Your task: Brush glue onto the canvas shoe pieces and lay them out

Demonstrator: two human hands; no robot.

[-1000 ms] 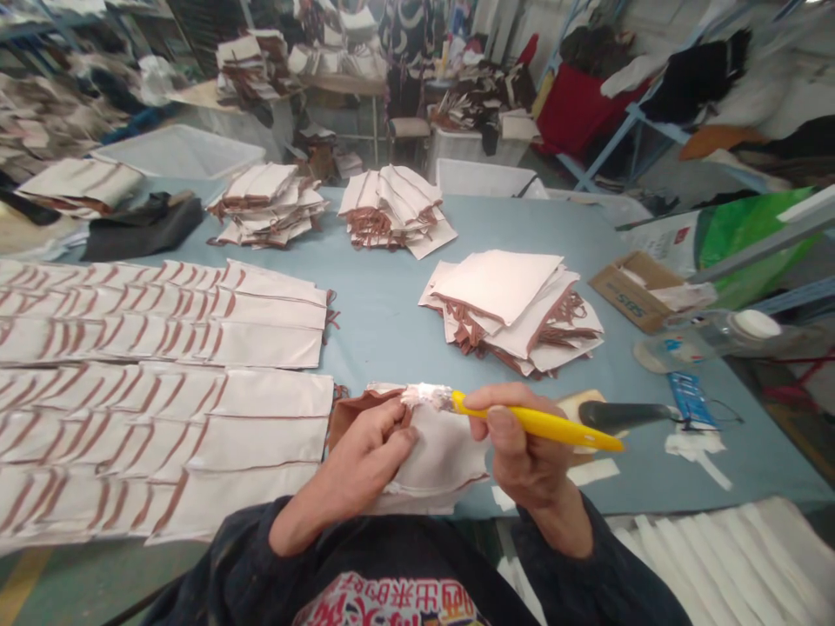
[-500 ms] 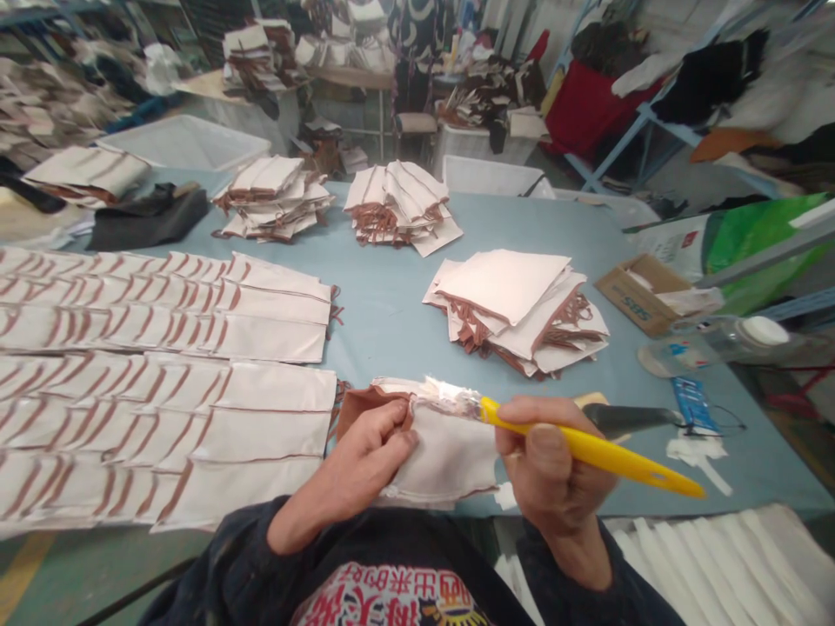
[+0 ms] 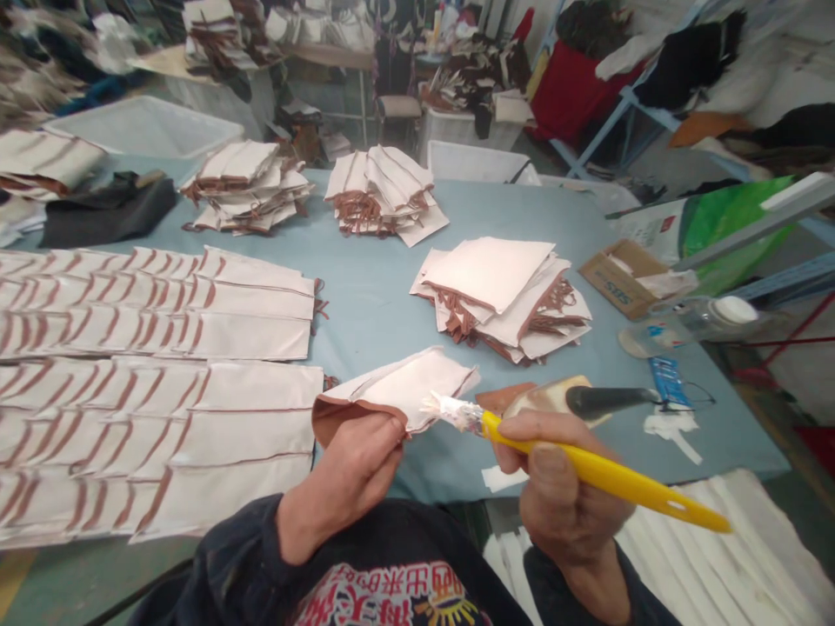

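Note:
Between the fingers of my left hand is the near edge of a cream leather piece with a brown underside, folded up and tilted off the table. My right hand is closed around a yellow-handled brush. White paste coats the bristles, which point left beside the right part of the piece; whether they touch it I cannot tell. Beyond my right hand lies a dark-handled tool, resting by a pale, paste-smeared thing and a brown scrap.
Overlapping rows of cream pieces cover the left of the blue-grey table. Stacks of similar pieces stand farther back. On the right are a small cardboard box and a clear jar with a white lid.
The leather piece has been lifted and turned, with its brown underside now facing me. The brush has come away from its upper edge, and the dark-handled tool shows more fully.

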